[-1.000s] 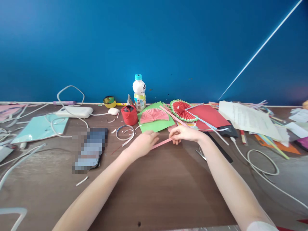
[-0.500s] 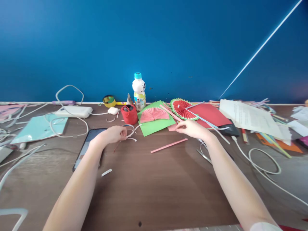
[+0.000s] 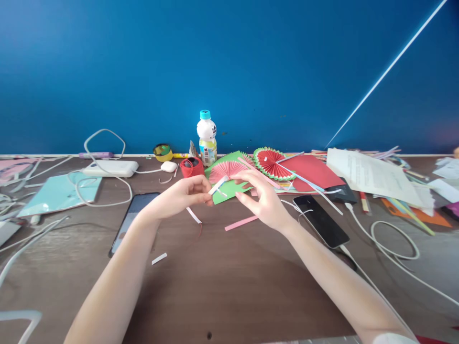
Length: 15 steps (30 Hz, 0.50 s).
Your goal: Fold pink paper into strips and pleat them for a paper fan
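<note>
My left hand (image 3: 190, 195) is closed, its fingertips pinching a narrow white strip (image 3: 217, 185) that sticks out toward the right. Another white length (image 3: 193, 215) hangs below this hand; whether it is the same strip I cannot tell. My right hand (image 3: 263, 200) is raised just to the right with thumb and fingers apart, nothing seen between them. Behind both hands a pleated pink paper fan (image 3: 227, 168) rests on a green paper sheet (image 3: 224, 195). A pink paper strip (image 3: 240, 223) lies on the table, partly hidden by my right hand.
Two phones lie on the brown table (image 3: 222, 286): one (image 3: 131, 220) at left, one (image 3: 322, 222) at right with a cable. Farther back are a red roll (image 3: 191, 167), a bottle (image 3: 207, 138), a red-and-green pleated fan (image 3: 270, 162) and red paper (image 3: 315, 171). Loose cables spread on both sides.
My left hand has moved right and up, bringing the white strip with it. My right hand has come left from the papers, its fingers spreading; the right-hand phone is now uncovered.
</note>
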{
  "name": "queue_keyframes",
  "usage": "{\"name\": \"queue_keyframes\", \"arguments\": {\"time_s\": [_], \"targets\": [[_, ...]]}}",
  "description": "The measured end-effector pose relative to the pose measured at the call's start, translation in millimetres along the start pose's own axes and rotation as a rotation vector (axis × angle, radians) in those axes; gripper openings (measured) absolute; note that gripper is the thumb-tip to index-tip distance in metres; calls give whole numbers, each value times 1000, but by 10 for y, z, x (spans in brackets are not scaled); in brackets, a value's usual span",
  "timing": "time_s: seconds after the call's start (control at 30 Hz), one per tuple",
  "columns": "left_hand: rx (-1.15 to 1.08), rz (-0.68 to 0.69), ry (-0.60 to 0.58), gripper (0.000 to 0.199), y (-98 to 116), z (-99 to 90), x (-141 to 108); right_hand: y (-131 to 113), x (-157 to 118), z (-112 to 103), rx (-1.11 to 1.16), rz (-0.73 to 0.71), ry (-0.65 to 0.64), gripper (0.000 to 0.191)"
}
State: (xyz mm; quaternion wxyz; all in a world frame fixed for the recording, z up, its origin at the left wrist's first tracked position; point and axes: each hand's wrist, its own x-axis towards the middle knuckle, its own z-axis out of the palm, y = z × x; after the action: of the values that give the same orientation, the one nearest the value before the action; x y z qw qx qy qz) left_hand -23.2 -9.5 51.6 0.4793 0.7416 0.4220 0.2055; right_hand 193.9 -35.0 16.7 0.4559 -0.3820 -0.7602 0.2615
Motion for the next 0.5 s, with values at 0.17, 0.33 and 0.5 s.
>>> {"name": "queue_keyframes", "arguments": {"time_s": [0.17,0.33,0.5], "targets": [[-81,89,-58,23,25,161,41,-19,-31,79,-42,-38,71,28],[-111,98,-38,28,30,371,66,40,-54,125,-18,-36,148,22],[-106,140,48,33,35,507,84,69,-77,140,12,-35,222,13]]}}
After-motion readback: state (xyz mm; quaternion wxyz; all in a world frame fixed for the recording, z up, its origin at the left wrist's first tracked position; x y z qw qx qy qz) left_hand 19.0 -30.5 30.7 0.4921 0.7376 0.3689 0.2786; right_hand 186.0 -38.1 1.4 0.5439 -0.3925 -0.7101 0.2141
